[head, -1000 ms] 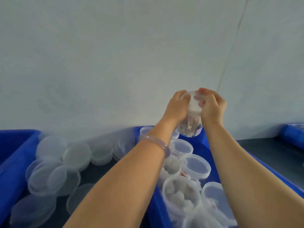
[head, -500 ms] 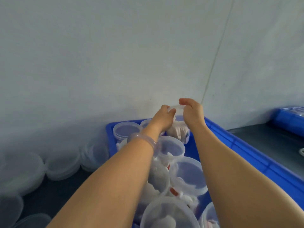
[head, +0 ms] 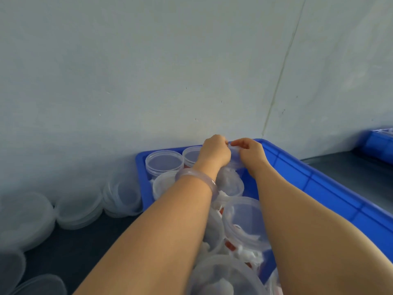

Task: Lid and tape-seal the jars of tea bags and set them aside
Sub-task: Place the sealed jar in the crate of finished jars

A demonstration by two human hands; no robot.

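My left hand [head: 215, 151] and my right hand [head: 251, 152] both grip a clear lidded jar of tea bags [head: 234, 155], held low at the far end of the blue bin [head: 297, 169]. The fingers cover most of the jar. Two lidded jars [head: 164, 161] stand in the bin's back row to the left of it. More clear jars [head: 244, 218] with white tea bags and red tags fill the bin under my forearms.
Stacks of loose clear lids [head: 122, 196] lie on the dark table left of the bin, close to the white wall. A second blue bin [head: 380, 143] sits at the far right edge.
Both hands have lowered the jar from mid-air down into the back of the blue bin, beside the lidded jars. The view has swung to the right.
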